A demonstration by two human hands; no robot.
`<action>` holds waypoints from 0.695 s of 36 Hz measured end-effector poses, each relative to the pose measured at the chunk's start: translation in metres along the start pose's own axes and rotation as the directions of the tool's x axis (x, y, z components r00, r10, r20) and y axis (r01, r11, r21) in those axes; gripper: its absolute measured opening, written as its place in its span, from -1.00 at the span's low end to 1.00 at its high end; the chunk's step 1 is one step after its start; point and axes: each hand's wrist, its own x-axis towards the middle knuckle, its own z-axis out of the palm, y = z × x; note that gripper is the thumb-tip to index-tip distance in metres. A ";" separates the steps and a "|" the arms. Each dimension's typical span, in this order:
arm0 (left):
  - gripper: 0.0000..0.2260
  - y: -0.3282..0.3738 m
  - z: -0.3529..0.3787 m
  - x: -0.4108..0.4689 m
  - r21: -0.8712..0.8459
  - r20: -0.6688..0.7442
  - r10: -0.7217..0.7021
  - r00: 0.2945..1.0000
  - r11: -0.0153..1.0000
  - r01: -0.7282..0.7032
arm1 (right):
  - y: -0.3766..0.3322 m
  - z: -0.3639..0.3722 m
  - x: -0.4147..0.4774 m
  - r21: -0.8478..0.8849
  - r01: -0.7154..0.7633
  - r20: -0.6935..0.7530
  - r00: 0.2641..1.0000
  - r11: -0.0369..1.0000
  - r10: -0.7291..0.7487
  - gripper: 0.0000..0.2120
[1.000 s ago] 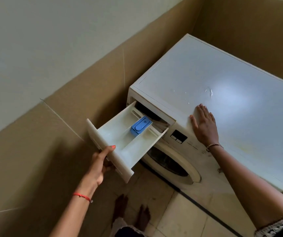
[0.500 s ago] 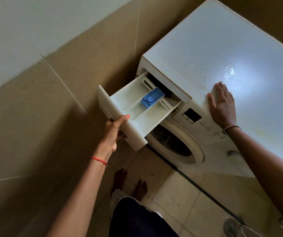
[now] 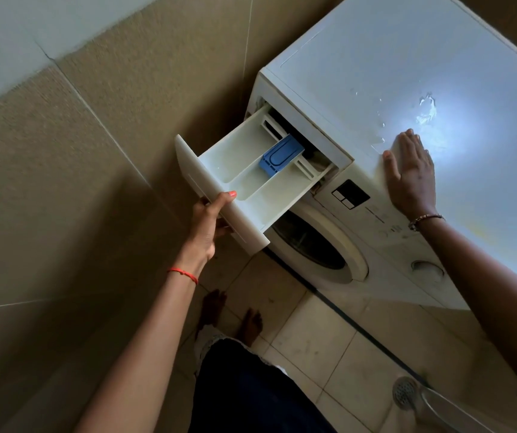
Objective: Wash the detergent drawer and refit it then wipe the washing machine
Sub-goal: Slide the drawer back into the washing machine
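Fingers (image 3: 219, 226), my left hand (image 3: 207, 228), grip one detergent drawer (image 3: 240, 165) front; right hand (image 3: 411, 179) flat atop one washing machine (image 3: 422, 51).

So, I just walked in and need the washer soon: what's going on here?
A barefoot person is at the washer. Their left hand grips the front of the drawer, which is pulled far out with its back end in the slot. Their right hand lies flat on the washer's top, beside some water drops. A blue insert sits in the drawer.
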 end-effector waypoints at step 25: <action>-0.38 -0.017 -0.006 0.001 -0.027 -0.038 0.033 0.999 0.999 -0.034 | 0.003 0.001 0.003 0.006 0.029 -0.005 1.000 1.000 -0.029 -0.59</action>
